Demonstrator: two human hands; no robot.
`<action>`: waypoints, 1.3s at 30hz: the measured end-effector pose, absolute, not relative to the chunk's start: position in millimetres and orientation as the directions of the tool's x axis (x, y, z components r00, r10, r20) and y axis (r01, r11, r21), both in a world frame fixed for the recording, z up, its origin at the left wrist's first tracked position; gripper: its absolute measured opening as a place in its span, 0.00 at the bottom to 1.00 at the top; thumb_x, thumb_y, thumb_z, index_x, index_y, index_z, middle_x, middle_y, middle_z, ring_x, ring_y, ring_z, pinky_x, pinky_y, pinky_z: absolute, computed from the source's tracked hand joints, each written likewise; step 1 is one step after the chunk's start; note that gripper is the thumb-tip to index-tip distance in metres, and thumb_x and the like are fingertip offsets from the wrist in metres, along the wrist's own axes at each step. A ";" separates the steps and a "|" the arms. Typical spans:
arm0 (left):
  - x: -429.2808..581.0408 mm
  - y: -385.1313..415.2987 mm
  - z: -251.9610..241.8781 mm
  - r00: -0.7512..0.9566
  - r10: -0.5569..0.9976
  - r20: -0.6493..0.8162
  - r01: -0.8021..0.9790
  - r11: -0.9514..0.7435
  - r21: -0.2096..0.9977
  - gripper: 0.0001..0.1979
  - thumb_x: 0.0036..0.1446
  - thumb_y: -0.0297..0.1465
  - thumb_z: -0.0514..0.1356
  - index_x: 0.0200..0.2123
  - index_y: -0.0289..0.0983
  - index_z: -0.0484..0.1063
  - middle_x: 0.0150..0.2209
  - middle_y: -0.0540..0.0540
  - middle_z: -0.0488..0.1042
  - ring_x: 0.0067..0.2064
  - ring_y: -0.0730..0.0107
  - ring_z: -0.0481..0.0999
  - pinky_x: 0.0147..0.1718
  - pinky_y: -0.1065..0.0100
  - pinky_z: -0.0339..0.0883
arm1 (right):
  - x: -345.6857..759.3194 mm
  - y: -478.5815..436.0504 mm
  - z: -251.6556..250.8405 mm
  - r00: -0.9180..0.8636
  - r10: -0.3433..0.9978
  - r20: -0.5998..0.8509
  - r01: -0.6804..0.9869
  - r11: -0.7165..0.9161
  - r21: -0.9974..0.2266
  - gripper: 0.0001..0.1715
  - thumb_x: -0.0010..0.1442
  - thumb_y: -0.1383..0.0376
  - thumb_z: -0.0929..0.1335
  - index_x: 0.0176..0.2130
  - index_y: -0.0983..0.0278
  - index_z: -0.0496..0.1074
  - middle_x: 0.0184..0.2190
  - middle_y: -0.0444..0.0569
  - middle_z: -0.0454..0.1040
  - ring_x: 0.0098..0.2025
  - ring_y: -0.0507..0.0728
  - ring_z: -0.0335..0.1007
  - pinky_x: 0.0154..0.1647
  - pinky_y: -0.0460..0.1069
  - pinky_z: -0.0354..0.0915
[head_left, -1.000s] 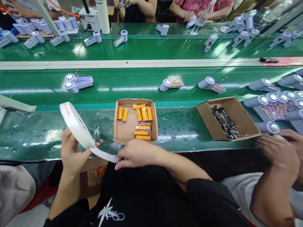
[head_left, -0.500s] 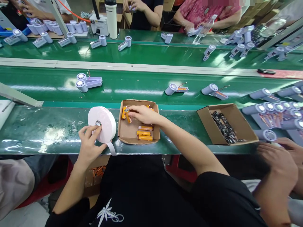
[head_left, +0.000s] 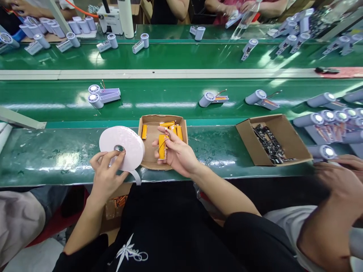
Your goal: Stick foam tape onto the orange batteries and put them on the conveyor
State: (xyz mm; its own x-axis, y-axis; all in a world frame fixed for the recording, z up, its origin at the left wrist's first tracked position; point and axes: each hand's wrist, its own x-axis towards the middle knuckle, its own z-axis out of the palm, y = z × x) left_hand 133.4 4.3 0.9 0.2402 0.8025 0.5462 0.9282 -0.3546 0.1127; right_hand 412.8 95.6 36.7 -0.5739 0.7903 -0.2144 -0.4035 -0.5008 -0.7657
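My left hand grips a big roll of white tape, fingers at its hub and thumb near the lower rim. A loose strip of tape hangs off the bottom of the roll by the table edge. In my right hand, turned palm up, lies an orange battery with a thin dark wire, pinched between thumb and fingers. Behind it stands a shallow cardboard box with several more orange batteries along its back and sides; my hand hides part of it.
A cardboard box of small dark parts stands to the right. Past it, a co-worker's hands handle a lilac device. Several lilac fan-like devices lie on the green conveyor. Other people sit across the line.
My right hand has lifted the battery out of the box toward me and turned palm up. The tape roll has tilted and now shows more of its flat face.
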 end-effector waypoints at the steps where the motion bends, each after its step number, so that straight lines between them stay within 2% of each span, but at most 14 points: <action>1: 134.5 4.6 1.0 0.253 0.800 0.545 0.926 -0.363 0.102 0.32 0.61 0.27 0.71 0.68 0.44 0.72 0.55 0.36 0.79 0.60 0.42 0.68 0.61 0.45 0.64 | 413.5 95.4 35.9 -0.588 0.779 -0.217 -0.401 -0.514 -0.758 0.29 0.72 0.48 0.69 0.66 0.52 0.67 0.42 0.45 0.78 0.28 0.52 0.68 0.25 0.47 0.66; 5: 138.9 5.8 1.4 0.275 0.807 0.522 0.923 -0.375 0.093 0.32 0.63 0.27 0.70 0.69 0.44 0.71 0.56 0.36 0.79 0.59 0.43 0.68 0.62 0.44 0.64 | 416.8 92.6 27.1 -0.665 0.733 -0.140 -0.347 -0.470 -0.812 0.31 0.66 0.44 0.75 0.59 0.53 0.69 0.38 0.40 0.70 0.23 0.47 0.53 0.19 0.44 0.46; 8: 141.0 6.7 2.3 0.278 0.814 0.510 0.923 -0.374 0.094 0.33 0.63 0.27 0.70 0.70 0.44 0.71 0.56 0.36 0.79 0.59 0.43 0.68 0.61 0.44 0.65 | 419.5 92.0 19.1 -0.616 0.786 -0.043 -0.359 -0.329 -0.873 0.29 0.66 0.45 0.78 0.54 0.51 0.65 0.40 0.37 0.69 0.21 0.44 0.46 0.19 0.44 0.47; 10: 141.6 7.2 3.0 0.288 0.812 0.507 0.921 -0.381 0.087 0.32 0.64 0.27 0.70 0.70 0.43 0.72 0.56 0.36 0.79 0.60 0.43 0.68 0.61 0.46 0.65 | 421.8 92.9 16.6 -0.571 0.821 -0.009 -0.338 -0.245 -0.909 0.29 0.68 0.42 0.76 0.53 0.52 0.62 0.39 0.37 0.70 0.22 0.44 0.50 0.22 0.44 0.53; 13: 141.8 7.5 3.8 0.300 0.817 0.492 0.917 -0.390 0.088 0.31 0.64 0.27 0.71 0.69 0.42 0.73 0.56 0.35 0.79 0.61 0.42 0.67 0.60 0.47 0.65 | 425.3 93.4 16.9 -0.538 0.843 0.026 -0.269 -0.142 -0.953 0.36 0.64 0.46 0.80 0.55 0.52 0.60 0.33 0.36 0.69 0.28 0.49 0.63 0.30 0.45 0.63; 15: 141.8 7.3 4.1 0.299 0.825 0.480 0.916 -0.389 0.099 0.32 0.63 0.28 0.71 0.70 0.43 0.73 0.57 0.35 0.79 0.61 0.42 0.67 0.61 0.47 0.65 | 426.9 92.7 17.3 -0.502 0.863 0.052 -0.240 -0.082 -0.967 0.34 0.64 0.47 0.81 0.54 0.53 0.61 0.33 0.36 0.69 0.30 0.50 0.65 0.33 0.46 0.66; 18: 142.2 6.8 4.0 0.288 0.834 0.470 0.922 -0.374 0.098 0.32 0.63 0.27 0.71 0.69 0.45 0.74 0.57 0.36 0.79 0.61 0.42 0.68 0.61 0.46 0.65 | 428.2 92.1 16.2 -0.402 0.913 0.075 -0.190 -0.003 -0.982 0.27 0.68 0.45 0.77 0.54 0.54 0.66 0.40 0.42 0.74 0.34 0.52 0.69 0.38 0.49 0.71; 20: 142.5 6.4 3.4 0.281 0.842 0.460 0.928 -0.360 0.093 0.32 0.63 0.27 0.70 0.69 0.45 0.74 0.57 0.36 0.79 0.61 0.42 0.68 0.61 0.46 0.66 | 429.4 93.3 15.3 -0.364 0.925 0.105 -0.134 0.060 -0.989 0.25 0.69 0.46 0.75 0.55 0.55 0.71 0.46 0.47 0.78 0.44 0.55 0.76 0.48 0.53 0.76; 23: 142.4 5.9 2.0 0.284 0.853 0.437 0.929 -0.358 0.097 0.33 0.62 0.27 0.70 0.69 0.44 0.74 0.57 0.35 0.79 0.62 0.42 0.67 0.61 0.47 0.67 | 432.4 96.4 14.2 -0.408 0.895 0.179 -0.052 0.173 -0.984 0.21 0.74 0.48 0.71 0.59 0.55 0.77 0.51 0.51 0.81 0.53 0.60 0.79 0.60 0.59 0.76; 26: 141.8 5.9 1.3 0.290 0.860 0.420 0.925 -0.364 0.108 0.31 0.63 0.27 0.70 0.69 0.43 0.75 0.57 0.35 0.79 0.62 0.41 0.66 0.61 0.47 0.67 | 434.8 97.7 11.0 -0.471 0.854 0.222 -0.021 0.241 -0.970 0.22 0.77 0.50 0.68 0.64 0.52 0.76 0.55 0.51 0.82 0.55 0.60 0.79 0.61 0.60 0.77; 29: 141.9 6.7 2.3 0.284 0.866 0.411 0.926 -0.359 0.115 0.30 0.64 0.28 0.70 0.68 0.43 0.76 0.58 0.35 0.79 0.62 0.41 0.66 0.61 0.47 0.66 | 434.4 96.1 4.7 -0.482 0.844 0.236 -0.041 0.248 -0.968 0.21 0.78 0.50 0.66 0.64 0.53 0.72 0.56 0.52 0.82 0.60 0.61 0.79 0.63 0.61 0.76; 34: 143.5 8.7 3.8 0.304 0.851 0.427 0.927 -0.369 0.074 0.27 0.66 0.29 0.70 0.67 0.42 0.76 0.57 0.35 0.80 0.62 0.42 0.67 0.60 0.47 0.67 | 431.2 93.1 -3.5 -0.482 0.859 0.172 -0.095 0.144 -0.985 0.28 0.76 0.48 0.70 0.66 0.53 0.61 0.54 0.53 0.82 0.60 0.61 0.81 0.65 0.62 0.74; 36: 143.7 9.1 3.2 0.313 0.849 0.425 0.925 -0.375 0.067 0.26 0.67 0.29 0.69 0.66 0.40 0.76 0.57 0.35 0.80 0.62 0.42 0.66 0.60 0.48 0.67 | 430.5 93.0 -5.4 -0.499 0.855 0.142 -0.070 0.123 -0.990 0.26 0.76 0.47 0.70 0.64 0.55 0.65 0.54 0.54 0.82 0.59 0.61 0.81 0.64 0.61 0.75; 39: 143.7 9.2 1.9 0.309 0.854 0.418 0.927 -0.369 0.068 0.25 0.67 0.30 0.69 0.66 0.40 0.77 0.58 0.34 0.79 0.62 0.42 0.66 0.60 0.48 0.67 | 429.5 93.8 -8.6 -0.486 0.855 0.181 -0.069 0.169 -0.983 0.23 0.78 0.45 0.67 0.61 0.56 0.71 0.54 0.54 0.83 0.56 0.60 0.82 0.61 0.60 0.76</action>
State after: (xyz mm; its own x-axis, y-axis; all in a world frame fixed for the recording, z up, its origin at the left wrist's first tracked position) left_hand 143.7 9.2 1.9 0.3095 0.8541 0.4180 0.9269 -0.3691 0.0680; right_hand 429.5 93.8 -8.6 -0.4860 0.8550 0.1810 -0.0685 0.1691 -0.9832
